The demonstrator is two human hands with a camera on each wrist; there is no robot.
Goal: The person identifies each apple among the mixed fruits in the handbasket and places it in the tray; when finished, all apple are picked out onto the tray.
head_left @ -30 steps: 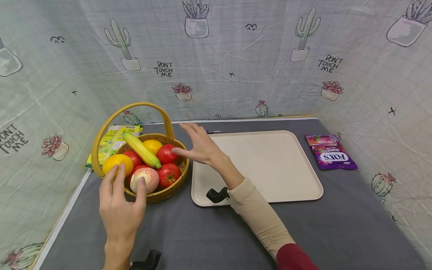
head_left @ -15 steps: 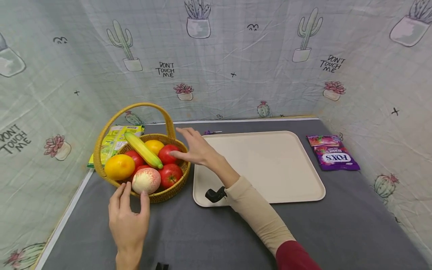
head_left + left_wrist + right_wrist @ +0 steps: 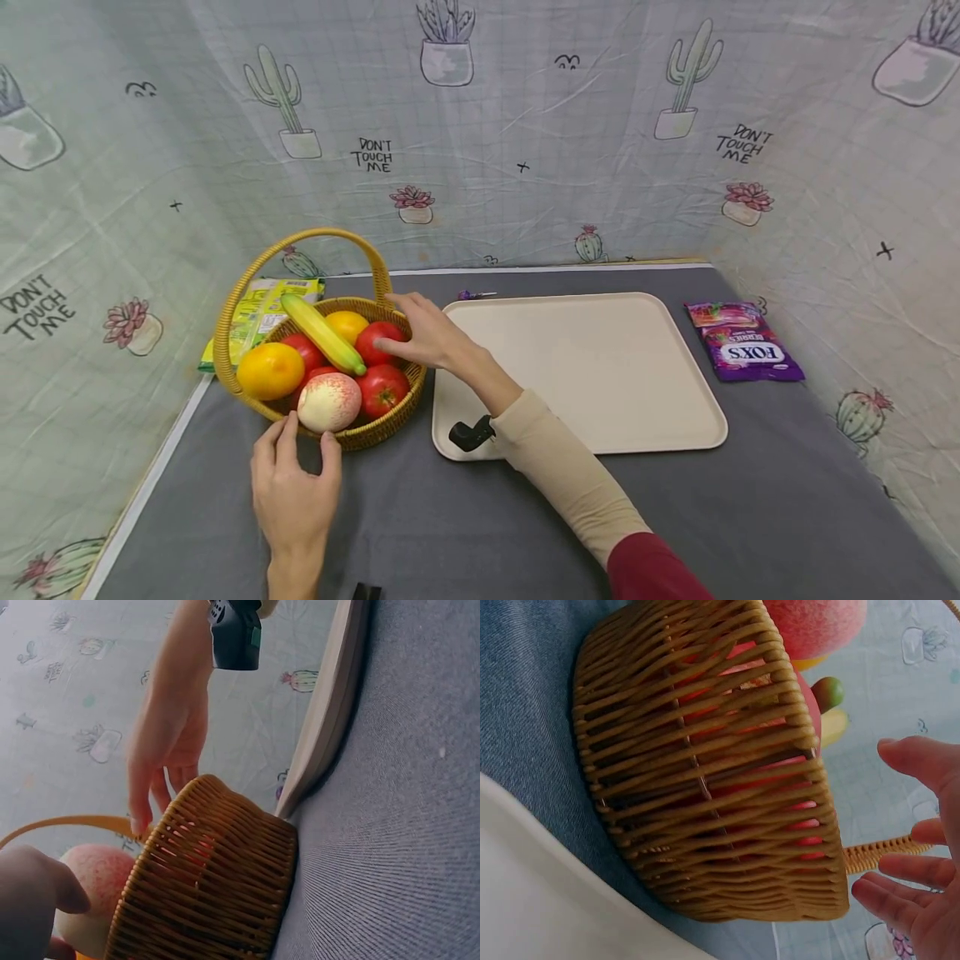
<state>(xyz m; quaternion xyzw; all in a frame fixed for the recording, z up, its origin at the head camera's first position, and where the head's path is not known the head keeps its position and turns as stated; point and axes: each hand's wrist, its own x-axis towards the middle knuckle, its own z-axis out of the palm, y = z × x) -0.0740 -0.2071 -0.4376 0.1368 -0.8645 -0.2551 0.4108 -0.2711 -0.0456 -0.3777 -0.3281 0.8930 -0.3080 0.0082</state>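
Note:
A yellow wicker basket (image 3: pixel 386 431) with an arched handle holds a banana (image 3: pixel 324 335), a peach (image 3: pixel 330 402), an orange (image 3: pixel 270 372) and several red fruits (image 3: pixel 384 390). At its front rim is my left hand (image 3: pixel 296 496), fingers and thumb spread apart, close to the peach; whether they touch the rim or the peach I cannot tell. My right hand (image 3: pixel 431 335) reaches over the basket's right side near the handle's foot, its thumb by a red fruit. In the right wrist view that hand (image 3: pixel 930 847) has loosely extended fingers beside the wicker wall and grips nothing.
Right of the basket lies a cream tray (image 3: pixel 585 375), partly beneath my right forearm. A purple Fox's candy bag (image 3: pixel 746 343) is at the far right. Behind the basket lies a green-yellow packet (image 3: pixel 258 315). A small purple object (image 3: pixel 474 295) sits behind the tray.
My left hand has drawn back from over the orange to the basket's front rim beside the peach. The right hand has lowered slightly toward the basket's right side. The fruits stay put.

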